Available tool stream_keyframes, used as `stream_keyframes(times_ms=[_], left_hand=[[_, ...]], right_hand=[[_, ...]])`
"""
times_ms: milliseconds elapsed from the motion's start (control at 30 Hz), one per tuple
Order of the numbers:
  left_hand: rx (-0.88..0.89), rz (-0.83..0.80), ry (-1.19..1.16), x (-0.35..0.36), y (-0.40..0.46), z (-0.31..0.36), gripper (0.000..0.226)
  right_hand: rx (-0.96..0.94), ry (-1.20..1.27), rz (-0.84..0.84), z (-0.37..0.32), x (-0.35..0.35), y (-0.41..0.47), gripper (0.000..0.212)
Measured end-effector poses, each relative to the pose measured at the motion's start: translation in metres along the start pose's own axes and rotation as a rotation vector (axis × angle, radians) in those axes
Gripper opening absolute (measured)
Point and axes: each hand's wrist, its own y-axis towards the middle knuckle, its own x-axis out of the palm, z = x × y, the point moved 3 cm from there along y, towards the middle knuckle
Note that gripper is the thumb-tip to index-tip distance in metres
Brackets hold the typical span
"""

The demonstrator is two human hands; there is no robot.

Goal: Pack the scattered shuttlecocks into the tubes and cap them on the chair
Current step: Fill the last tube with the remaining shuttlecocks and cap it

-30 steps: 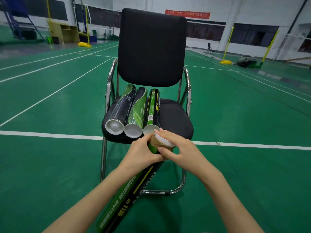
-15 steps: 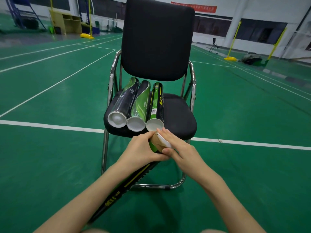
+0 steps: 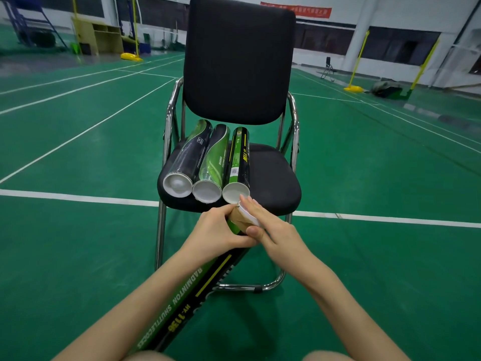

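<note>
Black-and-green cardboard shuttlecock tube [image 3: 182,311], head view: long axis runs from 7 o'clock up to 1 o'clock, mouth just short of the black padded chair [image 3: 273,183]. Left hand [image 3: 218,235] clenched around its upper end. Right hand [image 3: 270,230], nearer the mouth, pinches the white round cap [image 3: 247,213] on at a tilt. Three capped tubes [image 3: 208,162] lie on the seat, 12 o'clock.

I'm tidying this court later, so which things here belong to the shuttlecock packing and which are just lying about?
Job:
- shuttlecock tube in hand
- white cap
- left hand
- right hand
- three capped tubes
- black chair

Lying about:
- yellow net posts
- wooden desk
- dark bag
</note>
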Motion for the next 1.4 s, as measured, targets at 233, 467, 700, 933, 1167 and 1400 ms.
stream_keyframes(times_ms=[233,467,700,933,1167,1400], left_hand=[[-0.069,0.010,-0.050,0.002,0.001,-0.005,0.036],[-0.044,-0.025,0.009,0.005,0.005,0.004,0.044],[0.023,-0.024,-0.037,-0.010,0.001,0.036,0.057],[0.126,-0.058,-0.047,-0.011,-0.004,0.089,0.051],[0.174,-0.113,0.175,-0.010,-0.004,0.141,0.078],[0.229,-0.185,-0.074,-0.003,-0.019,0.196,0.068]], right_hand=[[0.008,0.054,-0.105,0.002,0.003,0.007,0.044],[0.043,0.283,0.012,0.000,-0.016,-0.001,0.054],[0.255,0.675,0.027,-0.005,-0.044,-0.010,0.059],[0.305,0.821,0.008,-0.024,-0.093,-0.023,0.027],[0.282,0.766,0.142,-0.045,-0.143,-0.042,0.020],[0.149,0.693,0.357,-0.074,-0.187,-0.082,0.016]])
